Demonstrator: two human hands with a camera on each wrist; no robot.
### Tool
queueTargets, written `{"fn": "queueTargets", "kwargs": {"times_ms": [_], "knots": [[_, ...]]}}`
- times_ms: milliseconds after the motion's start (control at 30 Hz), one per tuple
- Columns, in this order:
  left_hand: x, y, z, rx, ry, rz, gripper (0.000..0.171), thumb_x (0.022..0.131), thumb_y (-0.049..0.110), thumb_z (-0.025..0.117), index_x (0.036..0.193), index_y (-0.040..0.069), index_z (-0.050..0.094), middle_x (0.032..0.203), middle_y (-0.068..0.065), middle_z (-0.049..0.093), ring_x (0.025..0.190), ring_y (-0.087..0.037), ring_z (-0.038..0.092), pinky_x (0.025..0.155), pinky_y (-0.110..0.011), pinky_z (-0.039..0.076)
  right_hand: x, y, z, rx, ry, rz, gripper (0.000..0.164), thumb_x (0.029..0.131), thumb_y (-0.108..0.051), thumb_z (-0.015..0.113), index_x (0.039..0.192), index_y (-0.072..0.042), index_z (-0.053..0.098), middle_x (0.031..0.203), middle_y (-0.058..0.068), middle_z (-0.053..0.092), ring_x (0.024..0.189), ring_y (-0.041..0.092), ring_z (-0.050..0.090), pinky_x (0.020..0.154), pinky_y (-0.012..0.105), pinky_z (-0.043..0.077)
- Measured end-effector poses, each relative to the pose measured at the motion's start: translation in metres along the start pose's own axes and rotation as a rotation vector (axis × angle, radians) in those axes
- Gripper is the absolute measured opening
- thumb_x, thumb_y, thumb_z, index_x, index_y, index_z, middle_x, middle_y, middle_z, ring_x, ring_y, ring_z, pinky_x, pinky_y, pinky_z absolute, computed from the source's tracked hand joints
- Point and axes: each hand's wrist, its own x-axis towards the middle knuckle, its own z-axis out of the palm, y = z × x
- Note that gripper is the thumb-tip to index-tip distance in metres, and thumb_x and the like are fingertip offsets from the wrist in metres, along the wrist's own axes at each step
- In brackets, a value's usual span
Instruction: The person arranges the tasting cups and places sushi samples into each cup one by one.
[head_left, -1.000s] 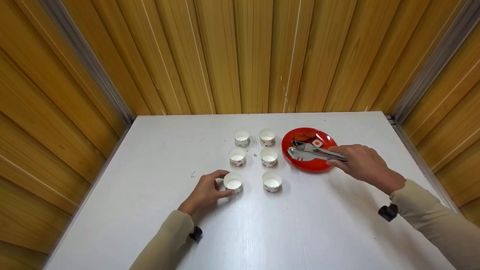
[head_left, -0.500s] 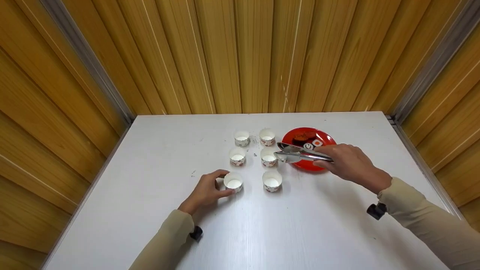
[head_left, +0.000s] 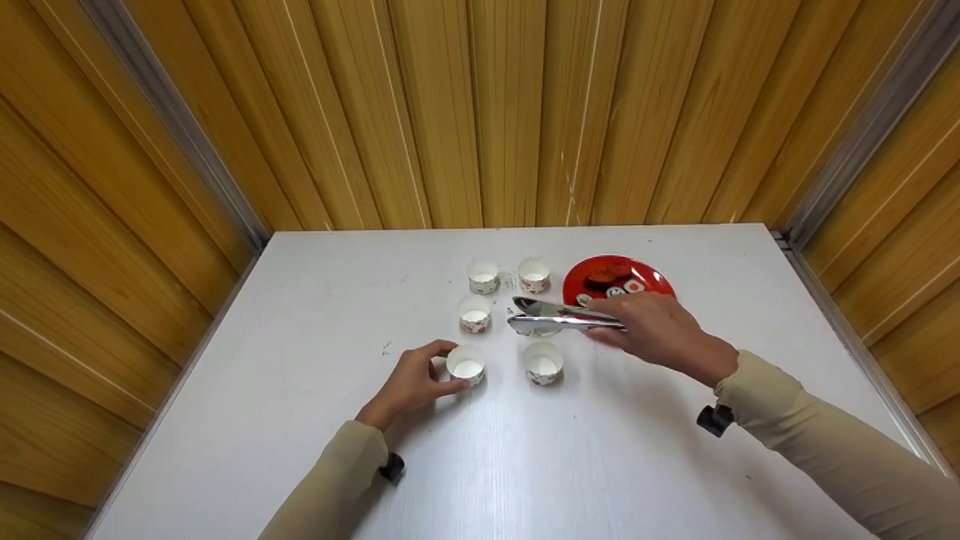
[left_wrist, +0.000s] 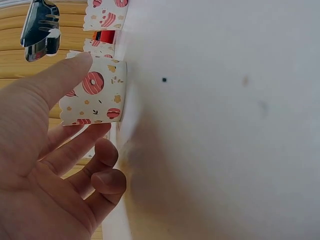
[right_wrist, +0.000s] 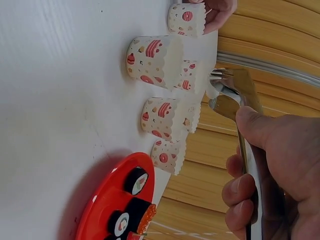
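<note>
My left hand (head_left: pixel 416 381) holds a paper baking cup (head_left: pixel 466 366) with its thumb and forefinger on opposite sides; its donut print shows in the left wrist view. The cup stands upright at the near left of two rows of such cups. My right hand (head_left: pixel 660 330) grips metal tongs (head_left: pixel 566 321), raised over the middle cup of the right row and mostly covering it. Between the tong tips is a small white piece (right_wrist: pixel 212 91), too little shown to name. Close to the tongs, a near right cup (head_left: pixel 544 364) stands upright.
A red plate (head_left: pixel 654 279) at the right, partly behind my right hand, bears several sushi pieces (right_wrist: pixel 136 181). More upright cups stand farther back, such as a far left cup (head_left: pixel 484 278). Wood-look panels (head_left: pixel 510 112) wall the white table (head_left: pixel 315 315) at the back and sides.
My right hand has carried the tongs left from above the red plate to above the cups. Sushi the tongs covered now shows on the plate. My left hand has stayed at its cup.
</note>
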Motion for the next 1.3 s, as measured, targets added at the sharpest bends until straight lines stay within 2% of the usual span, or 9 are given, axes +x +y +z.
{"fn": "queueTargets", "kwargs": {"times_ms": [200,333,467,767,1067,1300], "knots": [[-0.001,0.000,0.001,0.002,0.014,0.007,0.061,0.082,0.034,0.088,0.132,0.007,0.065,0.125,-0.006,0.071,0.079,-0.016,0.059,0.071,-0.030,0.048,0.010,-0.015,0.007,0.028,-0.019,-0.028,0.042,0.091,-0.033,0.080,0.130,-0.019,0.072,0.109,-0.003,0.076,0.085,0.015,0.064,0.074,0.036,0.056],[-0.002,-0.001,0.001,-0.010,0.014,0.018,0.061,0.083,0.034,0.088,0.132,0.008,0.065,0.124,-0.006,0.071,0.080,-0.017,0.059,0.072,-0.030,0.048,0.018,-0.027,0.013,0.046,-0.023,-0.074,0.027,0.092,-0.032,0.079,0.116,-0.022,0.074,0.092,-0.008,0.071,0.076,0.011,0.059,0.067,0.030,0.051],[-0.004,-0.002,0.001,-0.026,0.014,0.018,0.059,0.083,0.034,0.088,0.132,0.010,0.065,0.124,-0.004,0.070,0.083,-0.017,0.058,0.073,-0.032,0.048,0.027,-0.037,0.019,0.041,-0.046,-0.101,0.015,0.093,-0.031,0.078,0.104,-0.023,0.071,0.082,-0.011,0.063,0.072,0.010,0.054,0.063,0.028,0.046],[-0.003,-0.003,0.001,-0.023,0.009,-0.016,0.058,0.083,0.035,0.088,0.132,0.014,0.065,0.126,-0.003,0.070,0.081,-0.017,0.057,0.071,-0.031,0.047,0.038,-0.051,0.032,0.047,-0.098,-0.105,0.019,0.094,-0.035,0.077,0.109,-0.024,0.073,0.080,-0.011,0.061,0.068,0.010,0.052,0.058,0.026,0.044],[-0.001,-0.002,0.001,-0.029,0.002,-0.043,0.057,0.083,0.034,0.088,0.131,0.014,0.065,0.127,-0.001,0.069,0.087,-0.017,0.057,0.076,-0.033,0.047,0.043,-0.058,0.041,0.049,-0.111,-0.138,0.014,0.095,-0.036,0.076,0.102,-0.025,0.070,0.078,-0.011,0.061,0.063,0.009,0.051,0.054,0.025,0.043],[0.000,0.000,0.000,-0.029,0.014,-0.017,0.054,0.083,0.033,0.088,0.128,0.012,0.066,0.121,0.000,0.070,0.084,-0.019,0.057,0.073,-0.032,0.047,0.045,-0.059,0.044,0.042,-0.106,-0.153,0.013,0.095,-0.034,0.076,0.100,-0.025,0.069,0.077,-0.011,0.059,0.062,0.009,0.050,0.051,0.025,0.041]]}}
